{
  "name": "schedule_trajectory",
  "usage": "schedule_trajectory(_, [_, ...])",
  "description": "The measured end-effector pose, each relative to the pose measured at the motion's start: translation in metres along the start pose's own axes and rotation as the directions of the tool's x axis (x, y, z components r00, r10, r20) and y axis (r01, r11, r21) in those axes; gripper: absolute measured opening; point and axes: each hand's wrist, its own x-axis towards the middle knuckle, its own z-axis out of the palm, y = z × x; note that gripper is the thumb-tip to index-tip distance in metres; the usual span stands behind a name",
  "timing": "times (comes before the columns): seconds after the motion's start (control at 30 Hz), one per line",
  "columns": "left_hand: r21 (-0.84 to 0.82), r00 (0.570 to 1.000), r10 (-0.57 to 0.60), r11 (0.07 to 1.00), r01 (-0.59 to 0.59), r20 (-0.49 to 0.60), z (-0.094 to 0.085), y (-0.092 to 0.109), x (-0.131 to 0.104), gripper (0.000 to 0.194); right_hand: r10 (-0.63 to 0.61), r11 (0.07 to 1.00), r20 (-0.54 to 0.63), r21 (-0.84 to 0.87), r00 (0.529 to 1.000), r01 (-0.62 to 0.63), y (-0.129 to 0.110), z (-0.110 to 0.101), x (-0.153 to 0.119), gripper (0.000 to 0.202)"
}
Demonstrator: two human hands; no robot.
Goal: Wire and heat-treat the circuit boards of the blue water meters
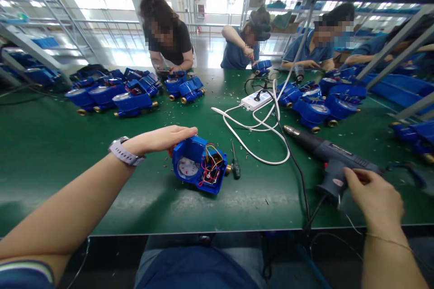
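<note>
My left hand (166,140) grips the upper left edge of a blue water meter (190,167), its fingers partly hidden behind the casing. The meter stands tilted on the green table, with its round dial facing me. Red, yellow and black wires (212,167) show in the open compartment beside the dial. My right hand (376,194) is closed at the handle of a dark heat gun (334,158), thumb and forefinger against it. The heat gun lies with its metal nozzle pointing to the far left. A small screwdriver (236,167) lies just right of the meter.
A white power strip (257,99) and its looped white cable (251,156) lie mid-table. Several blue meters stand at the back left (108,92) and back right (313,108). Several co-workers sit across the green table (101,198). Small screws and scraps are scattered about.
</note>
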Motion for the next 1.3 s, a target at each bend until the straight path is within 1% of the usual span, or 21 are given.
schedule_trajectory(0.03, [-0.008,1.0,-0.002,1.0,0.002,0.005,0.0,0.0,0.0,0.076,-0.055,0.998,-0.05,0.03,0.997,0.057,-0.01,0.001,-0.018,0.008])
schedule_trajectory(0.07, [-0.015,1.0,-0.004,1.0,0.004,0.01,0.001,-0.001,0.0,0.076,-0.168,0.969,-0.142,0.16,0.975,0.19,-0.022,0.002,-0.04,0.014])
schedule_trajectory(0.1, [-0.021,1.0,-0.002,1.0,0.002,0.014,0.002,-0.001,0.0,0.076,-0.255,0.892,-0.164,0.341,0.953,0.298,-0.036,0.005,-0.064,0.021])
schedule_trajectory(0.13, [-0.023,1.0,0.004,1.0,-0.004,0.014,0.002,-0.001,-0.001,0.075,-0.364,0.788,-0.035,0.521,0.931,0.328,-0.05,0.009,-0.09,0.026])
schedule_trajectory(0.17, [-0.02,1.0,0.013,1.0,-0.013,0.01,0.003,-0.001,-0.002,0.074,-0.467,0.708,0.072,0.628,0.881,0.323,-0.065,0.012,-0.116,0.028])
schedule_trajectory(0.23, [0.0,0.999,0.037,0.999,-0.037,-0.006,0.004,0.0,-0.005,0.071,-0.657,0.586,0.3,0.78,0.691,0.218,-0.094,0.021,-0.161,0.029])
schedule_trajectory(0.3, [0.022,0.998,0.054,0.998,-0.053,-0.027,0.007,0.0,-0.009,0.068,-0.778,0.509,0.416,0.857,0.471,0.083,-0.119,0.032,-0.191,0.029])
schedule_trajectory(0.33, [0.027,0.997,0.06,0.998,-0.059,-0.04,0.008,0.0,-0.011,0.068,-0.808,0.501,0.449,0.864,0.383,0.044,-0.13,0.039,-0.201,0.033])
schedule_trajectory(0.37, [0.03,0.996,0.066,0.997,-0.065,-0.053,0.01,-0.001,-0.013,0.067,-0.81,0.51,0.476,0.86,0.341,0.011,-0.138,0.046,-0.207,0.036])
schedule_trajectory(0.4, [0.032,0.995,0.071,0.997,-0.069,-0.068,0.011,-0.001,-0.015,0.067,-0.8,0.529,0.504,0.849,0.326,-0.015,-0.146,0.054,-0.211,0.038])
schedule_trajectory(0.57, [0.055,0.989,0.085,0.995,-0.078,-0.121,0.017,-0.006,-0.022,0.068,-0.697,0.608,0.608,0.782,0.379,-0.137,-0.163,0.085,-0.215,0.034])
schedule_trajectory(0.7, [0.054,0.986,0.085,0.996,-0.078,-0.143,0.019,-0.006,-0.024,0.068,-0.666,0.605,0.615,0.776,0.422,-0.177,-0.166,0.09,-0.218,0.017])
schedule_trajectory(0.77, [0.033,0.985,0.089,0.996,-0.085,-0.145,0.02,-0.006,-0.023,0.069,-0.677,0.591,0.561,0.8,0.476,-0.104,-0.164,0.091,-0.22,0.013])
schedule_trajectory(0.83, [0.001,0.984,0.098,0.995,-0.099,-0.146,0.02,-0.005,-0.022,0.07,-0.711,0.568,0.448,0.82,0.543,0.067,-0.163,0.091,-0.223,0.015])
schedule_trajectory(0.87, [-0.012,0.984,0.101,0.994,-0.104,-0.146,0.02,-0.005,-0.021,0.07,-0.733,0.552,0.382,0.818,0.563,0.163,-0.162,0.092,-0.224,0.018])
schedule_trajectory(0.93, [-0.027,0.983,0.106,0.993,-0.111,-0.147,0.021,-0.007,-0.02,0.069,-0.772,0.518,0.28,0.798,0.57,0.309,-0.161,0.094,-0.226,0.023])
schedule_trajectory(1.0, [-0.035,0.98,0.125,0.991,-0.132,-0.152,0.022,-0.009,-0.019,0.066,-0.78,0.505,0.224,0.777,0.584,0.377,-0.16,0.096,-0.227,0.022])
schedule_trajectory(1.1, [-0.076,0.979,0.151,0.984,-0.163,-0.139,0.023,-0.014,-0.018,0.062,-0.753,0.522,0.178,0.747,0.633,0.411,-0.161,0.099,-0.228,0.018])
schedule_trajectory(1.13, [-0.097,0.981,0.148,0.982,-0.161,-0.128,0.024,-0.015,-0.018,0.061,-0.757,0.522,0.167,0.736,0.632,0.431,-0.162,0.1,-0.228,0.018])
schedule_trajectory(1.23, [-0.139,0.987,0.114,0.982,-0.129,-0.109,0.025,-0.018,-0.016,0.06,-0.798,0.495,0.144,0.709,0.585,0.502,-0.165,0.1,-0.226,0.015])
schedule_trajectory(1.3, [-0.15,0.988,0.108,0.981,-0.124,-0.109,0.025,-0.02,-0.014,0.06,-0.804,0.491,0.16,0.722,0.573,0.487,-0.167,0.097,-0.224,0.01])
